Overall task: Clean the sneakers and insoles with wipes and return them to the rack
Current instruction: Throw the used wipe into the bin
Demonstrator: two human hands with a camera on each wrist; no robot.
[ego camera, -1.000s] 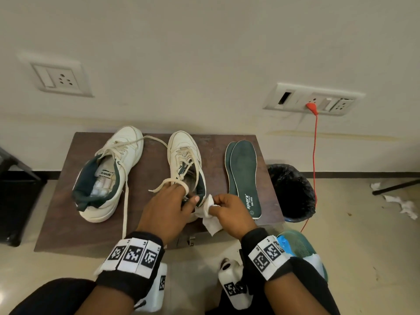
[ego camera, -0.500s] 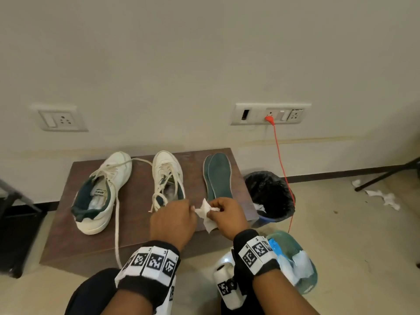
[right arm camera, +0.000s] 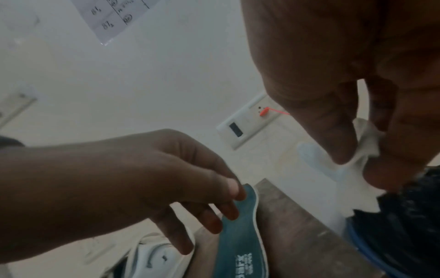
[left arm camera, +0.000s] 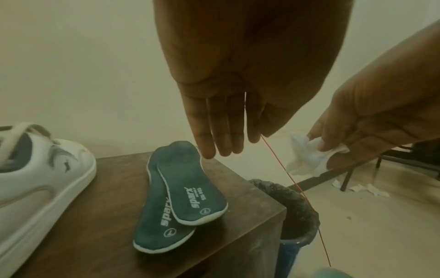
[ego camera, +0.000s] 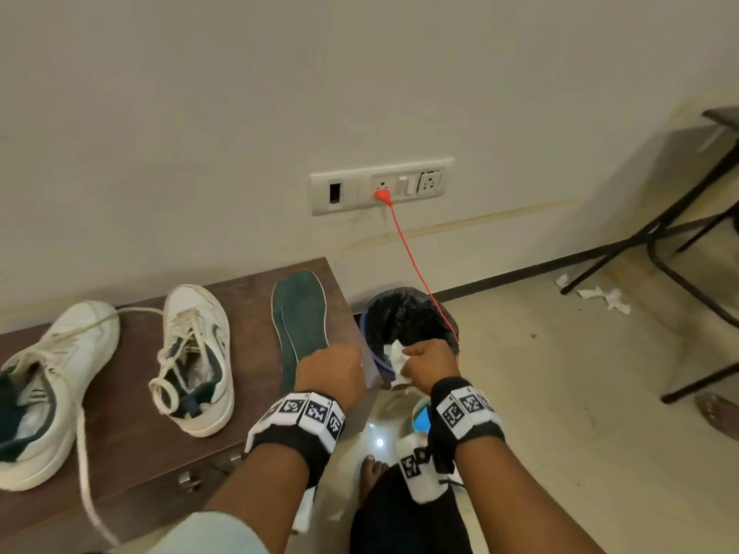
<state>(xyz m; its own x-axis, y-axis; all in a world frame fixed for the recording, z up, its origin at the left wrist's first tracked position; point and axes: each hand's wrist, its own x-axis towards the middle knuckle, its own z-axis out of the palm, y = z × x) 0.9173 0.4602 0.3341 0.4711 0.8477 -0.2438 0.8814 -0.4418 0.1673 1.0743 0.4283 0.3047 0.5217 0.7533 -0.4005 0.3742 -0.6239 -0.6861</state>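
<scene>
Head view: I see my right hand pinching a crumpled wipe over the bin — left hand empty, fingers straight, above the insoles.

1. A plain cream painted wall carries a white switch-and-socket plate with an orange plug and thin orange cord.
2. The glossy beige tiled floor meets a dark skirting strip.
3. Black metal chair legs stand at the right, with crumpled white paper scraps beneath.
</scene>
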